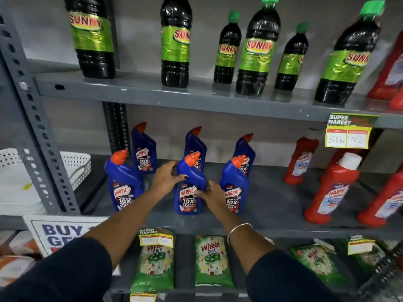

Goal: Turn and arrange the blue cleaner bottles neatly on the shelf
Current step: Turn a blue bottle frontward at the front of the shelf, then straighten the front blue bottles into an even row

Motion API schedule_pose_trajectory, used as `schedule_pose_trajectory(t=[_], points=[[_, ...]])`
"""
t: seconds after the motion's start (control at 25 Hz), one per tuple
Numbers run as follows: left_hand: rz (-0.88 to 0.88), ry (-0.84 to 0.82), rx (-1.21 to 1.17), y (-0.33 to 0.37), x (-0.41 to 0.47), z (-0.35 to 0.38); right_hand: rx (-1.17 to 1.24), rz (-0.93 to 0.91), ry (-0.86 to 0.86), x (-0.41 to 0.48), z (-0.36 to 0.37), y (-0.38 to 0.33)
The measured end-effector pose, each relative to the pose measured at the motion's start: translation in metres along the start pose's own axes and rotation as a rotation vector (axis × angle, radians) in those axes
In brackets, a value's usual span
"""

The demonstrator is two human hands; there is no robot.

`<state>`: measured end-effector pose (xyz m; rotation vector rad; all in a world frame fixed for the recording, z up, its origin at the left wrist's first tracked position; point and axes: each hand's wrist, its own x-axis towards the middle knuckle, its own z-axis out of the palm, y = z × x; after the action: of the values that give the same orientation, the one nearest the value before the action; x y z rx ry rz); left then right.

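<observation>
Several blue cleaner bottles with red caps stand on the grey middle shelf [272, 205] in two rows, labels facing me. The front middle bottle [188, 200] is held by both hands: my left hand [166, 177] grips its left shoulder, and my right hand [212, 196] presses its right side. To either side stand the front left bottle [124, 184] and the front right bottle [234, 188]. Behind them are the back left bottle [144, 149], the back middle bottle [195, 142] and the back right bottle [245, 152], the last two partly hidden.
Red cleaner bottles [329, 188] stand at the right of the same shelf. Dark bottles with green labels [175, 42] fill the shelf above. Green detergent packets [212, 260] lie below. A grey upright post [32, 118] and a white basket [76, 166] are at the left.
</observation>
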<state>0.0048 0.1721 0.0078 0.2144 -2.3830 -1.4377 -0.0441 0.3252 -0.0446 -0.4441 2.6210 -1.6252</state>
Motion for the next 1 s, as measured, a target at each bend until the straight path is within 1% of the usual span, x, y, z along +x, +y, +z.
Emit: schedule_pose_trajectory(t=[0.2, 0.4, 0.52, 0.64, 0.68, 0.72, 0.8, 0.88, 0.92, 0.96, 1.0], points=[[-0.022, -0.015, -0.024, 0.009, -0.013, 0.008, -0.004, 0.006, -0.016, -0.007, -0.009, 0.008], [-0.018, -0.032, -0.040, 0.009, -0.017, 0.006, -0.020, 0.014, 0.002, -0.016, -0.011, 0.002], [-0.022, -0.033, -0.056, 0.009, -0.020, 0.006, -0.040, 0.009, -0.017, -0.020, -0.011, -0.002], [-0.012, -0.067, -0.050, 0.006, -0.020, 0.006, -0.006, 0.041, -0.006, -0.026, -0.012, -0.005], [0.003, -0.076, -0.049, 0.005, -0.021, 0.007, 0.014, 0.065, 0.047, -0.030, -0.014, -0.005], [0.025, -0.045, -0.041, 0.006, -0.022, 0.008, 0.024, 0.087, 0.143, -0.033, -0.019, -0.003], [0.114, 0.125, 0.038, 0.012, -0.024, 0.012, -0.025, 0.103, 0.384, -0.038, -0.033, 0.004], [0.281, 0.273, 0.156, 0.025, -0.024, 0.020, -0.105, 0.084, 0.550, -0.041, -0.053, 0.015], [0.368, 0.290, 0.196, 0.034, -0.023, 0.027, -0.127, 0.084, 0.587, -0.039, -0.065, 0.020], [0.440, 0.272, 0.225, 0.043, -0.022, 0.036, -0.126, 0.093, 0.586, -0.036, -0.076, 0.027], [0.487, 0.229, 0.229, 0.052, -0.021, 0.047, -0.106, 0.111, 0.545, -0.032, -0.085, 0.033]])
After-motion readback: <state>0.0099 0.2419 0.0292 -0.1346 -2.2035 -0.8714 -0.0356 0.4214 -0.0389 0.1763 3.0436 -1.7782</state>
